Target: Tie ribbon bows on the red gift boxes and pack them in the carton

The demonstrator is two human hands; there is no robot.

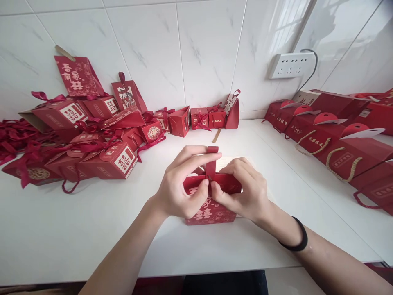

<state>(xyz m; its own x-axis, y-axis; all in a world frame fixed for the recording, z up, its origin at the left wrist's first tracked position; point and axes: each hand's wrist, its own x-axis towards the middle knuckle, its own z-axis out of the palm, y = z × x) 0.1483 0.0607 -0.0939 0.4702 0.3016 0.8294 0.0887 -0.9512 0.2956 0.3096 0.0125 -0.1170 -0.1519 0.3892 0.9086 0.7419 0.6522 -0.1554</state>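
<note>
A red paper gift box [211, 217] with pale Chinese characters stands upright on the white table, its top edges apart. From its top rises a red ribbon loop [211, 164]. My left hand [181, 184] curls around the loop, fingers behind and across it, thumb pressed at its base on the box's front edge. Facing it, my right hand [245, 188] is closed at the box's top edge, thumb tip beside the ribbon and fingers bent over the rim. What lies between the thumb tips is too small to make out.
Finished-looking red gift boxes [106, 164] with ribbons are heaped at left. Several small boxes [199, 119] line the tiled wall. Larger boxes with rope handles [319, 139] run along the right side. A white power strip [288, 65] hangs on the wall.
</note>
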